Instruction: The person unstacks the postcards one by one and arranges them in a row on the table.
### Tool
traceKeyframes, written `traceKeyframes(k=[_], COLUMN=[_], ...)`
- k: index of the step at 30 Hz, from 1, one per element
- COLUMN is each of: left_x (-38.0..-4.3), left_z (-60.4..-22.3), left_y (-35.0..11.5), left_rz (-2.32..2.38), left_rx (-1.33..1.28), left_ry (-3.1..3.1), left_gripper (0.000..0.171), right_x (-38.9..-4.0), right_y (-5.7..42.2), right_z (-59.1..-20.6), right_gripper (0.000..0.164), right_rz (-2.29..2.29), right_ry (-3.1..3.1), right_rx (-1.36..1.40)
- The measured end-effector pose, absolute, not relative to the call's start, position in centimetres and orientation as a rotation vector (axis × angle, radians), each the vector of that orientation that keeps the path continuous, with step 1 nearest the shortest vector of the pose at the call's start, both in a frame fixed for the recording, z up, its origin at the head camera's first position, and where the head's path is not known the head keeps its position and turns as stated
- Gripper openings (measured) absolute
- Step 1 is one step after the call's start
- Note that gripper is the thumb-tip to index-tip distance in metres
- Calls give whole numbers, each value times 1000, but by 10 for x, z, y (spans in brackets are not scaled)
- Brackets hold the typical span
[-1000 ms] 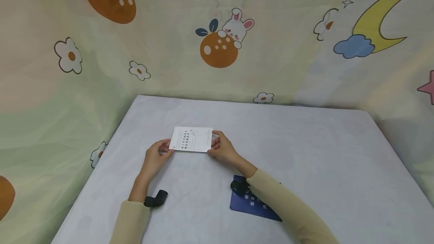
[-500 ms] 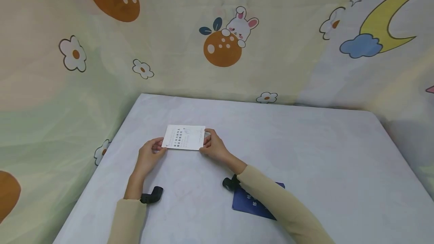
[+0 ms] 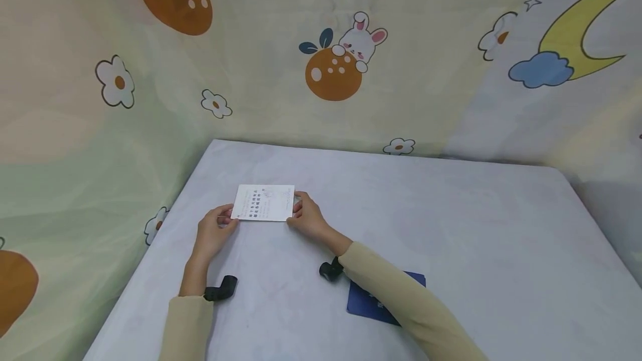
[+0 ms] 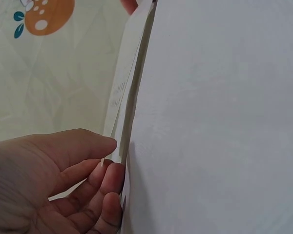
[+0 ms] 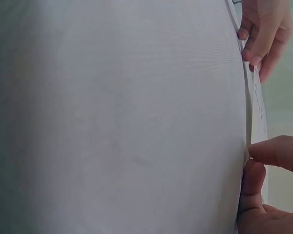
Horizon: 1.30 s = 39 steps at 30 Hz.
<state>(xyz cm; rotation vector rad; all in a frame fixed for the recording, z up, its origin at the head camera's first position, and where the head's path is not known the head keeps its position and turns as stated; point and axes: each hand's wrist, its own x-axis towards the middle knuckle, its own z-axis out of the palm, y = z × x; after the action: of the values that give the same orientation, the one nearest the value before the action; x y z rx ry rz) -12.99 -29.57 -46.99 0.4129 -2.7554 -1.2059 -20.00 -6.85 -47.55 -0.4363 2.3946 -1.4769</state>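
Observation:
A white printed card (image 3: 276, 205) with columns of dark characters lies low over the white table, left of centre in the head view. My left hand (image 3: 212, 233) pinches its left edge, thumb on top and fingers curled beneath. My right hand (image 3: 312, 223) holds the opposite edge between thumb and fingers. Seen edge-on in the left wrist view, the card (image 4: 122, 78) shows more than one thin layer; how many, I cannot tell. A blue cover or booklet (image 3: 368, 302) with white characters lies under my right forearm, partly hidden by the sleeve.
The white table (image 3: 476, 238) reaches back to a cloth wall (image 3: 261, 71) printed with bunnies, flowers and a moon. Black cameras (image 3: 222, 288) are strapped to both wrists.
Both hands have shifted left across the table with the card between them. The head view has turned slightly left. My right forearm now covers a different part of the blue booklet.

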Motion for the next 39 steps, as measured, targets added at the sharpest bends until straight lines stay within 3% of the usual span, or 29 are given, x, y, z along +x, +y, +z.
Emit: traceKeyframes(k=[25, 34, 39], left_x=[-130, -130, -130], left_z=[-473, -473, -470], left_y=[-295, -293, -291], left_rz=[-1173, -1220, -1229], left_rx=[451, 478, 524], left_ry=[-2782, -2798, -2802], left_gripper=[48, 62, 65], right_x=[-202, -201, -200], right_y=[-69, -61, -57], right_z=[-473, -475, -471], right_gripper=[58, 63, 54], right_rz=[-1249, -1269, -1259], right_ry=[2450, 2429, 2413], right_rx=[-584, -579, -573])
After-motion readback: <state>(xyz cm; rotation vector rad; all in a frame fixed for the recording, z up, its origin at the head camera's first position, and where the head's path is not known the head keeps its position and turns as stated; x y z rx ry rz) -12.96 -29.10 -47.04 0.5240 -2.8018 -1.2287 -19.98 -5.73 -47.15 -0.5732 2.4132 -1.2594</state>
